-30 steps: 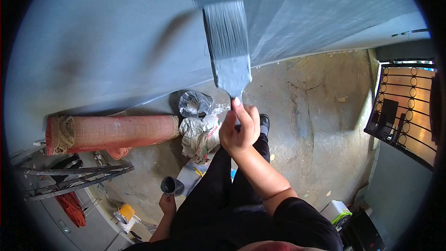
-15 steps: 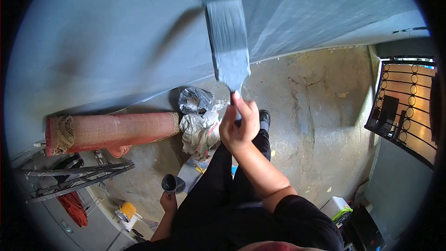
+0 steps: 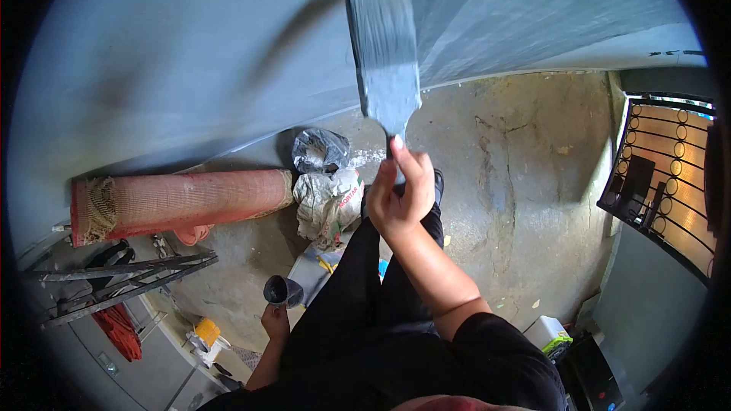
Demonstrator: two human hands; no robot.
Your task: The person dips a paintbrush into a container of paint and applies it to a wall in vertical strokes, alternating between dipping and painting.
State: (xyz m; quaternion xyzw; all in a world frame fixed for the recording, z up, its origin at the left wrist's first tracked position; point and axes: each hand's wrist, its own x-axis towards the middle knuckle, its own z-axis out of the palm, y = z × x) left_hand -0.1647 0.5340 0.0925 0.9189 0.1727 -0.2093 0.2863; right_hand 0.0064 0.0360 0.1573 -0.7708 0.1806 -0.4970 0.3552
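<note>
A wide flat paintbrush [image 3: 387, 53], its bristles and ferrule coated in grey-blue paint, is gripped by its handle in my right hand [image 3: 402, 194]. Its bristles point up over the blue-grey wall [image 3: 190, 46], where a darker painted patch shows around the tip. Whether the bristles touch the wall I cannot tell. Low on the left, my left hand [image 3: 276, 321] holds a small dark cup [image 3: 282, 291] beside my leg. The cup's inside looks dark.
A rolled reddish mat [image 3: 183, 202] lies along the wall at left, near a mortar sack [image 3: 327, 202] and a black plastic bag [image 3: 320, 151]. A metal ladder [image 3: 129, 281] stands lower left. At right are a grilled window [image 3: 662, 175] and a white box [image 3: 547, 332].
My right hand and the brush have shifted slightly right and up in view. My left hand still holds the cup, almost in the same place.
</note>
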